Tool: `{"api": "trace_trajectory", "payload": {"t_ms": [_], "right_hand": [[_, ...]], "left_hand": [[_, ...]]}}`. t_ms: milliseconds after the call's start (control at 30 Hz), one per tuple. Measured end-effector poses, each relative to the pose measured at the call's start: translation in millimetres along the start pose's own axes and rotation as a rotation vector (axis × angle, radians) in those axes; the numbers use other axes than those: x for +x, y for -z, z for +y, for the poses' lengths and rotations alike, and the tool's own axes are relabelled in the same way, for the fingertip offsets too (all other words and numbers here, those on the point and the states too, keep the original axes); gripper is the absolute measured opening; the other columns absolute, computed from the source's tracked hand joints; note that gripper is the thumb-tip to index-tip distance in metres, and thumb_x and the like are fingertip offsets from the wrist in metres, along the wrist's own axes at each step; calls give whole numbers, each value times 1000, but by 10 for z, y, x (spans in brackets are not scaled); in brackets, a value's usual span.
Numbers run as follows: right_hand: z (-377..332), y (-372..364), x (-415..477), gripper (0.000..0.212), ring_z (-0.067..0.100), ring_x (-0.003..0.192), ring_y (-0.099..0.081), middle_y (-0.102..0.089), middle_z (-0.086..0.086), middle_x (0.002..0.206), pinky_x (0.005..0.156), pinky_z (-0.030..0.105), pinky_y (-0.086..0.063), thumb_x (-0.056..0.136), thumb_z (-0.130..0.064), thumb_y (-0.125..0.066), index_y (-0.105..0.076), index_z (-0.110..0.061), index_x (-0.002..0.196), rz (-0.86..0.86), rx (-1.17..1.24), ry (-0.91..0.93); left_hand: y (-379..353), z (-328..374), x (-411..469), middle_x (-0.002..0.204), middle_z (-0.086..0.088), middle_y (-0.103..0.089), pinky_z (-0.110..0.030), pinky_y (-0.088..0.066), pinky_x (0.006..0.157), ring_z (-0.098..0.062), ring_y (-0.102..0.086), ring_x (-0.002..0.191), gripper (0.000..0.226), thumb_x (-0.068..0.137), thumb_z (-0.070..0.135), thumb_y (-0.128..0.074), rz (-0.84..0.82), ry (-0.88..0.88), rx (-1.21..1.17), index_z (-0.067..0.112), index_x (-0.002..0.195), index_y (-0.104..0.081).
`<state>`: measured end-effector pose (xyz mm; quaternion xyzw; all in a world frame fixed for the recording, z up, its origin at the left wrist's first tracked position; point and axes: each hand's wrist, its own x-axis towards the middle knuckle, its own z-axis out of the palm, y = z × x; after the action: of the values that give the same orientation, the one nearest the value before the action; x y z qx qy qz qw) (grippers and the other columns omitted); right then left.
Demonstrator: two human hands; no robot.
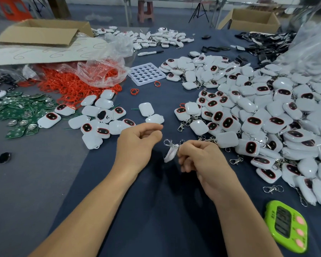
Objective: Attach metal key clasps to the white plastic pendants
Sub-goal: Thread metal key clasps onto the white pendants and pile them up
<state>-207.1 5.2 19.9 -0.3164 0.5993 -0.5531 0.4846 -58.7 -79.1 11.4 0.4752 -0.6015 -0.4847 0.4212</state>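
My right hand (198, 156) is closed around a white plastic pendant (170, 153) that hangs tilted from its fingers, with a metal key clasp (170, 143) sticking out at the pendant's top. My left hand (137, 140) hovers just left of the clasp, fingers curled loosely, holding nothing that I can see. A small group of white pendants without clasps (100, 117) lies to the left. On the right spreads a large heap of pendants with clasps (258, 112). Loose clasps (236, 160) lie at the heap's near edge.
Red rings (72, 84) spill from a plastic bag at left, beside green circuit boards (20, 112). A white perforated tray (146, 73) and a marker (150, 52) lie further back. A green timer (285, 225) sits near right. Cardboard boxes (43, 32) stand behind.
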Motion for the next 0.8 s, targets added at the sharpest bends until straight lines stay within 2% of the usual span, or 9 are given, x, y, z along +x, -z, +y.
{"api": "trace_trajectory", "payload": {"t_ms": [100, 167, 200, 267, 400, 467, 567, 633, 800], "right_hand": [[-104, 121, 76, 23, 9, 50, -56, -67, 7, 72, 62, 27, -56, 85, -3, -66, -77, -11, 66, 15, 702, -30], [-99, 317, 106, 19, 8, 76, -71, -76, 5, 105, 81, 28, -60, 94, -21, -67, -81, -11, 102, -18, 1142, 82], [-78, 378, 98, 30, 8, 89, -73, -75, 4, 118, 88, 28, -59, 96, -30, -67, -77, -13, 118, -43, 1157, 113], [5, 366, 86, 41, 10, 93, -71, -74, 2, 121, 92, 28, -54, 91, -32, -72, -71, -14, 127, -20, 945, 123], [113, 121, 23, 20, 10, 78, -64, -74, -1, 86, 78, 23, -51, 82, 2, -72, -80, -15, 89, 163, 229, 281], [172, 32, -9, 25, 4, 76, -66, -75, -12, 84, 73, 15, -50, 83, -2, -70, -80, -25, 86, 301, -199, 397], [246, -86, -33, 32, -2, 108, -58, -70, -24, 110, 98, 12, -40, 87, -10, -69, -77, -30, 110, 347, -735, 412], [286, -141, -13, 39, 7, 125, -46, -67, -13, 125, 106, 14, -24, 90, -10, -64, -72, -19, 128, 321, -931, 410], [289, -239, -66, 33, 22, 115, -56, -73, -2, 115, 103, 26, -39, 89, 4, -58, -74, -11, 114, 142, -1020, 518]], "left_hand": [[103, -59, 94, 74, 19, -71, -7, -41, 63, 2, -61, 68, 23, 88, 18, -69, 173, -53, 205, 38, 87, -79], [135, -73, 123, 76, 21, -71, -11, -43, 67, 0, -63, 75, 25, 89, 18, -66, 216, -74, 304, 40, 87, -78], [136, -77, 128, 78, 20, -71, -14, -46, 73, -1, -64, 80, 27, 89, 17, -65, 221, -88, 341, 40, 89, -78], [120, -100, 131, 91, 19, -72, -21, -46, 84, -4, -61, 91, 30, 87, 14, -64, 202, -174, 474, 37, 101, -76], [44, -144, 148, 144, 9, -55, -17, -25, 106, -13, -43, 133, 55, 86, 15, -69, 11, -370, 737, 25, 139, -58], [15, -142, 148, 154, 7, -46, -26, -26, 114, -14, -37, 141, 60, 91, 22, -66, -83, -392, 805, 24, 149, -47], [-3, -147, 105, 142, 5, -56, -37, -34, 108, -22, -51, 126, 51, 93, 30, -64, -50, -404, 889, 24, 143, -55], [13, -148, 80, 129, 4, -61, -37, -37, 101, -24, -55, 115, 42, 90, 31, -70, 26, -387, 847, 24, 130, -66], [64, -169, 90, 118, 11, -62, -32, -44, 91, -16, -55, 109, 28, 85, 27, -76, 51, -284, 698, 29, 112, -70]]}}
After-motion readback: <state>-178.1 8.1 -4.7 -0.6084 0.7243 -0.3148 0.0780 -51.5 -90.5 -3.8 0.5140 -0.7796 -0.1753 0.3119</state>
